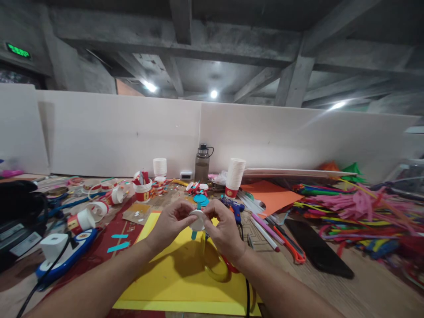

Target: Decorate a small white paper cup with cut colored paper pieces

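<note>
Head view — white disc (198,220): flat, round; teal strip (194,235) poking out
Left hand (172,221), right hand (225,226): close together, pinching the disc's rim
Yellow sheet (168,282): matte, flat

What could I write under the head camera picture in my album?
Left hand and right hand hold a white disc with a blue strip above a yellow sheet, stacked cups behind.

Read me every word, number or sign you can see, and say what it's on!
No text reads clearly:
Glowing green rectangular sign: too blurred.
White rectangular labels on the bulky black object: too small.
Print on the white-and-red paper cup: too small.
Gold marks on the flat dark-red sheet: too blurred.
</note>
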The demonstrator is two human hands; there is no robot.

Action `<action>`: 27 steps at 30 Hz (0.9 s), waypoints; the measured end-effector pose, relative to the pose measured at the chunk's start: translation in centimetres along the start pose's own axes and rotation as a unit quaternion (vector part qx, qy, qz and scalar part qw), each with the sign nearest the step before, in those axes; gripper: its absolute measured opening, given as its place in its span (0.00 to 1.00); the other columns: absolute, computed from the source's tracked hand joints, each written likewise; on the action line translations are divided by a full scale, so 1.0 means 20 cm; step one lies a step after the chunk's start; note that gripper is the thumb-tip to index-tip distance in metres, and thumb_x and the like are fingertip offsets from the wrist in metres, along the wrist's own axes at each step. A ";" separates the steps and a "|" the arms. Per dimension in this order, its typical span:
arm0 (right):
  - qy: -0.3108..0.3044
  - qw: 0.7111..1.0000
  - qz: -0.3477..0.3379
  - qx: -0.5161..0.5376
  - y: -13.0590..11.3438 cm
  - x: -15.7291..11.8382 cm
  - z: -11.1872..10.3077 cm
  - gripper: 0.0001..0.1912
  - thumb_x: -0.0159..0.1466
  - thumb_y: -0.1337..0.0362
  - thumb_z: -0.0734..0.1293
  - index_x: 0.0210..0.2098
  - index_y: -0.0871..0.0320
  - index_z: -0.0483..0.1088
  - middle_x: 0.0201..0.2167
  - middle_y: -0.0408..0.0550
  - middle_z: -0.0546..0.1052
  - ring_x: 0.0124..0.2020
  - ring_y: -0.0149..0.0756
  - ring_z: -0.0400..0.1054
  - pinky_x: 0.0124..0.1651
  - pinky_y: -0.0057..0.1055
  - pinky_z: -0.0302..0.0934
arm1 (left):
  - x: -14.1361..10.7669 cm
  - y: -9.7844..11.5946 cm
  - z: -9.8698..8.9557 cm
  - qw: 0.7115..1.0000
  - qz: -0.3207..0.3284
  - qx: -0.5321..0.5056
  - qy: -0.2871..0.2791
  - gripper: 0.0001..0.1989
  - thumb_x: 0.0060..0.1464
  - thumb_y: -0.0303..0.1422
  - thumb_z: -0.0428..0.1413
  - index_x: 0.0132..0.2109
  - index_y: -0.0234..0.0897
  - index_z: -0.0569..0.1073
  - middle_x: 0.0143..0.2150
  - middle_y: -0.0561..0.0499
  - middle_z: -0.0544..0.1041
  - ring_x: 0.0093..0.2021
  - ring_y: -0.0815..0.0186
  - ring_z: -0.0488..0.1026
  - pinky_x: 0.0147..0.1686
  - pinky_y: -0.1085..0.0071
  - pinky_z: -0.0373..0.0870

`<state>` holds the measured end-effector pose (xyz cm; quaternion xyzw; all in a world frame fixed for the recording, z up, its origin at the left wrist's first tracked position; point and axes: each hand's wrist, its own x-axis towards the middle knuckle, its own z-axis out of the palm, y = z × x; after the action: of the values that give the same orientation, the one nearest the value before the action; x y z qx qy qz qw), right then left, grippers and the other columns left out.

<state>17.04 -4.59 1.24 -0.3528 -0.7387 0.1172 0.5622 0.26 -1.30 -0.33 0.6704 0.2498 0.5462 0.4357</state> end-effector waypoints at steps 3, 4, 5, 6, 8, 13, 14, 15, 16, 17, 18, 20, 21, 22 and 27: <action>0.000 1.000 -0.003 0.002 0.00 0.00 0.00 0.04 0.58 0.71 0.64 0.27 0.57 0.65 0.26 0.43 0.67 0.28 0.31 0.59 0.31 0.29 0.56 | 0.00 0.00 0.00 1.000 -0.002 0.004 -0.003 0.12 0.49 0.37 0.64 0.35 0.34 0.73 0.30 0.53 0.76 0.30 0.72 0.72 0.32 0.76 0.69; 0.001 1.000 -0.005 0.004 0.00 0.00 0.00 0.04 0.58 0.71 0.64 0.27 0.57 0.65 0.26 0.43 0.67 0.28 0.31 0.59 0.31 0.29 0.56 | 0.00 0.00 0.00 1.000 -0.002 0.003 -0.003 0.12 0.49 0.37 0.64 0.35 0.34 0.73 0.30 0.53 0.76 0.30 0.72 0.72 0.31 0.76 0.69; 0.001 1.000 -0.007 0.004 0.00 0.00 0.00 0.05 0.58 0.71 0.63 0.27 0.57 0.65 0.26 0.43 0.67 0.27 0.31 0.59 0.31 0.29 0.56 | 0.00 0.00 0.00 1.000 -0.002 0.000 -0.001 0.12 0.49 0.37 0.64 0.34 0.34 0.73 0.29 0.53 0.76 0.29 0.72 0.72 0.31 0.76 0.69; 0.002 1.000 -0.009 0.004 0.00 0.00 0.00 0.05 0.58 0.71 0.63 0.27 0.57 0.65 0.25 0.43 0.66 0.27 0.31 0.59 0.31 0.29 0.56 | 0.00 0.01 0.00 1.000 -0.002 -0.004 0.001 0.12 0.48 0.37 0.64 0.34 0.34 0.73 0.29 0.53 0.76 0.29 0.72 0.72 0.31 0.76 0.69; 0.000 1.000 -0.010 0.001 0.00 0.00 0.00 0.05 0.58 0.71 0.63 0.27 0.57 0.65 0.25 0.43 0.66 0.28 0.31 0.59 0.32 0.29 0.56 | 0.00 0.01 0.00 1.000 0.000 -0.012 0.002 0.11 0.48 0.36 0.65 0.34 0.34 0.73 0.29 0.53 0.76 0.29 0.72 0.71 0.30 0.76 0.69; 0.001 1.000 -0.009 0.001 0.00 0.00 0.00 0.05 0.59 0.70 0.64 0.27 0.58 0.66 0.26 0.43 0.67 0.28 0.31 0.60 0.32 0.29 0.56 | 0.01 0.02 0.01 1.000 -0.001 -0.025 0.001 0.11 0.47 0.35 0.65 0.33 0.35 0.73 0.29 0.53 0.76 0.28 0.73 0.71 0.30 0.77 0.69; 0.001 1.000 -0.010 0.001 0.00 0.00 0.00 0.05 0.59 0.70 0.64 0.27 0.58 0.66 0.26 0.43 0.67 0.28 0.31 0.60 0.32 0.29 0.56 | 0.01 0.02 0.01 1.000 -0.002 -0.028 0.001 0.11 0.47 0.35 0.65 0.33 0.35 0.73 0.29 0.54 0.76 0.28 0.73 0.71 0.30 0.77 0.69; 0.001 1.000 -0.012 0.001 0.00 0.00 0.00 0.05 0.60 0.70 0.64 0.27 0.58 0.66 0.25 0.43 0.67 0.28 0.31 0.59 0.31 0.29 0.56 | 0.01 0.02 0.01 1.000 -0.003 -0.030 0.001 0.11 0.47 0.35 0.65 0.33 0.35 0.73 0.29 0.54 0.76 0.28 0.73 0.71 0.30 0.77 0.69; 0.001 1.000 -0.013 0.001 0.01 0.00 0.00 0.05 0.59 0.70 0.64 0.27 0.58 0.66 0.25 0.43 0.67 0.28 0.31 0.60 0.31 0.29 0.56 | 0.01 0.02 0.01 0.999 -0.003 -0.032 0.000 0.11 0.47 0.35 0.65 0.33 0.35 0.73 0.29 0.54 0.76 0.28 0.73 0.71 0.30 0.77 0.69; 0.001 1.000 -0.013 0.001 0.01 0.00 0.00 0.05 0.59 0.70 0.64 0.27 0.58 0.66 0.25 0.43 0.67 0.28 0.31 0.60 0.32 0.29 0.56 | 0.01 0.03 0.01 0.999 -0.002 -0.032 0.000 0.11 0.47 0.35 0.65 0.33 0.35 0.73 0.29 0.53 0.76 0.28 0.73 0.71 0.30 0.77 0.69; 0.001 1.000 -0.011 0.002 0.01 0.00 0.00 0.05 0.59 0.70 0.64 0.27 0.58 0.66 0.26 0.43 0.67 0.28 0.31 0.60 0.32 0.29 0.56 | 0.00 0.03 0.01 1.000 -0.001 -0.031 0.001 0.11 0.47 0.35 0.65 0.33 0.35 0.73 0.29 0.53 0.76 0.28 0.73 0.71 0.30 0.77 0.69; 0.002 1.000 -0.008 0.004 0.01 0.00 0.00 0.04 0.59 0.71 0.64 0.28 0.57 0.66 0.26 0.43 0.67 0.28 0.31 0.60 0.32 0.29 0.56 | 0.00 0.03 0.01 1.000 -0.002 -0.028 0.002 0.11 0.46 0.34 0.65 0.33 0.34 0.73 0.29 0.53 0.76 0.28 0.73 0.71 0.30 0.77 0.69; 0.002 1.000 -0.007 0.005 0.01 0.00 0.00 0.05 0.59 0.71 0.64 0.28 0.57 0.66 0.26 0.43 0.67 0.28 0.31 0.60 0.32 0.29 0.56 | 0.00 0.03 0.01 1.000 -0.003 -0.028 0.002 0.11 0.46 0.34 0.65 0.32 0.34 0.73 0.28 0.53 0.76 0.28 0.73 0.71 0.30 0.77 0.69; 0.002 1.000 -0.007 0.005 0.01 0.00 0.00 0.05 0.59 0.71 0.64 0.27 0.57 0.65 0.26 0.42 0.67 0.28 0.31 0.60 0.32 0.29 0.56 | 0.00 0.03 0.01 1.000 -0.005 -0.028 0.001 0.11 0.46 0.34 0.65 0.32 0.34 0.73 0.28 0.53 0.76 0.28 0.73 0.71 0.30 0.77 0.69; 0.004 1.000 -0.009 0.001 0.02 0.00 0.01 0.07 0.59 0.70 0.64 0.26 0.57 0.63 0.24 0.41 0.65 0.27 0.30 0.59 0.31 0.29 0.54 | 0.01 0.02 0.00 1.000 -0.006 -0.024 0.007 0.11 0.47 0.35 0.65 0.33 0.34 0.73 0.28 0.54 0.75 0.28 0.73 0.71 0.29 0.76 0.68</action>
<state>17.07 -4.39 0.97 -0.3461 -0.7395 0.1114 0.5665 0.31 -1.34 0.02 0.6544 0.2438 0.5543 0.4529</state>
